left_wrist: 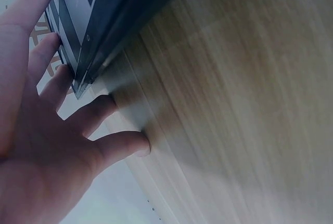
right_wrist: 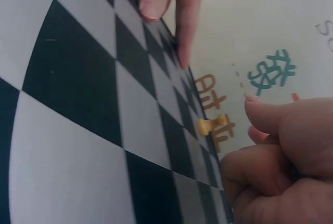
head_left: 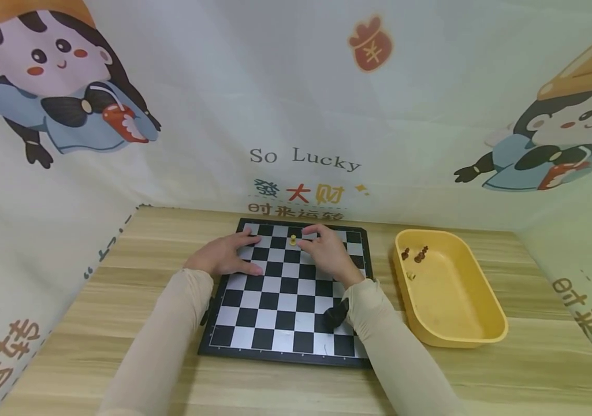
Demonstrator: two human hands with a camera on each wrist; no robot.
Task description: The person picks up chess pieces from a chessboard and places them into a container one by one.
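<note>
A black-and-white chessboard [head_left: 282,301] lies on the wooden table. One small yellow pawn [head_left: 293,240] stands upright near its far edge. My right hand [head_left: 331,254] is just to the right of the pawn, thumb and index finger parted and apart from it. The right wrist view shows a gap between the pawn [right_wrist: 210,125] and the right hand [right_wrist: 283,154], whose lower fingers are bent. With fingers spread, my left hand [head_left: 228,254] lies over the board's left edge; in the left wrist view, some fingers of the left hand [left_wrist: 57,146] extend past the board's rim.
To the right of the board stands a yellow plastic tub [head_left: 483,337]. Inside it lie dark brown chess pieces [head_left: 420,255] and a small yellow piece [head_left: 410,276]. A printed cloth backdrop [head_left: 212,104] rises behind the table [head_left: 160,242]. Something black [head_left: 335,316] hangs at the right wrist.
</note>
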